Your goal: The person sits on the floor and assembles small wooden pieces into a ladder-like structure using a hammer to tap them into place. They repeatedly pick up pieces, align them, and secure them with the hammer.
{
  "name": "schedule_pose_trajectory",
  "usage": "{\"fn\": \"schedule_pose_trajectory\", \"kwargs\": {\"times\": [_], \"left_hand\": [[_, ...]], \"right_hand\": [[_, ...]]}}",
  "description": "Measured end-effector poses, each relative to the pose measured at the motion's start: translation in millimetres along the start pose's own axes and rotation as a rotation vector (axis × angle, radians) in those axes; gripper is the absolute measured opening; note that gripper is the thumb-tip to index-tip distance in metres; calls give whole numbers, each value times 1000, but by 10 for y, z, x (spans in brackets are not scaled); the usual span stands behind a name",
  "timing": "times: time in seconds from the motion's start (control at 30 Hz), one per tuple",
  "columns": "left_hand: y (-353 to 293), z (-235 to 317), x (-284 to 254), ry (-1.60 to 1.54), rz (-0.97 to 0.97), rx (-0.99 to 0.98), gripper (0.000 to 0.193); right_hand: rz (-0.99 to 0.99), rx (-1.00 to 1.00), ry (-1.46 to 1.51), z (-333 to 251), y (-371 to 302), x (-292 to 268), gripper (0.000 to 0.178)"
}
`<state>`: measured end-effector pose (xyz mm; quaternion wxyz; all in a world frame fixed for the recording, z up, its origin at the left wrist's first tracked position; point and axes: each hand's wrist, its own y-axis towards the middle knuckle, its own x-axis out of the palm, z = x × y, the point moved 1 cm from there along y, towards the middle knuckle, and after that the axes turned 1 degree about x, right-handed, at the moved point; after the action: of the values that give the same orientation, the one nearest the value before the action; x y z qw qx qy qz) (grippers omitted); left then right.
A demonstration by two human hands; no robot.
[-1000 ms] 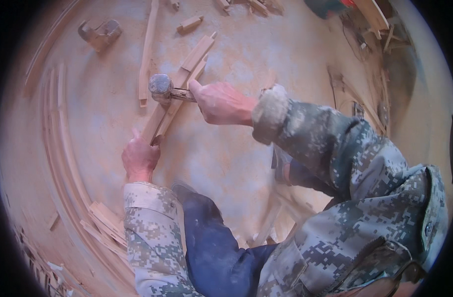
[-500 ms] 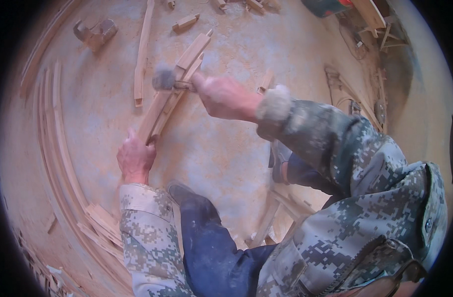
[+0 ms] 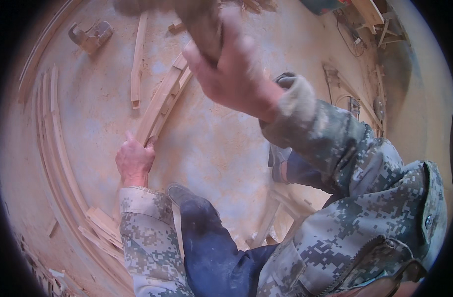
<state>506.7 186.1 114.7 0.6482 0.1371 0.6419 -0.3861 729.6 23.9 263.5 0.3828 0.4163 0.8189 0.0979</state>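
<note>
Hammer (image 3: pixel 202 29) aloft, right hand (image 3: pixel 239 74) | timber (image 3: pixel 159 105) gripped, left hand (image 3: pixel 135 157)

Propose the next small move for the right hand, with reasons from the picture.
Probably lower the hammer onto the wooden pieces, well clear of the left hand: the right hand grips the blurred tool, raised toward the camera, while the left hand holds the pieces' near end.

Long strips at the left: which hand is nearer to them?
Left. The left hand is to the right of the long strips, gripping the wood; the right hand is farther right, raised with the hammer.
</note>
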Motion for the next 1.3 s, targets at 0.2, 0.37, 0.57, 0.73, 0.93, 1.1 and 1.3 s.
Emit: {"fn": "schedule_pose_trajectory", "kwargs": {"times": [0.2, 0.37, 0.57, 0.73, 0.93, 1.1, 1.3], "left_hand": [[13, 215, -24, -8, -38, 9, 59], [129, 288, 101, -38, -19, 88, 57], [-8, 51, -88, -18, -2, -9, 59], [70, 299, 100, -29, -33, 30, 60], [33, -55, -182, 45, 28, -35, 59], [57, 115, 30, -23, -28, 5, 56], [136, 327, 169, -89, -27, 97, 57]], "right_hand": [[-734, 320, -359, 878, -367, 155, 28], [-599, 386, -342, 570, -285, -196, 31], [16, -33, 63, -57, 49, 0, 33], [-704, 293, -321, 810, -430, 186, 23], [-704, 369, -199, 373, -264, 291, 34], [-149, 35, 36, -238, 92, -25, 35], [-743, 234, -340, 612, -556, 271, 27]]}}
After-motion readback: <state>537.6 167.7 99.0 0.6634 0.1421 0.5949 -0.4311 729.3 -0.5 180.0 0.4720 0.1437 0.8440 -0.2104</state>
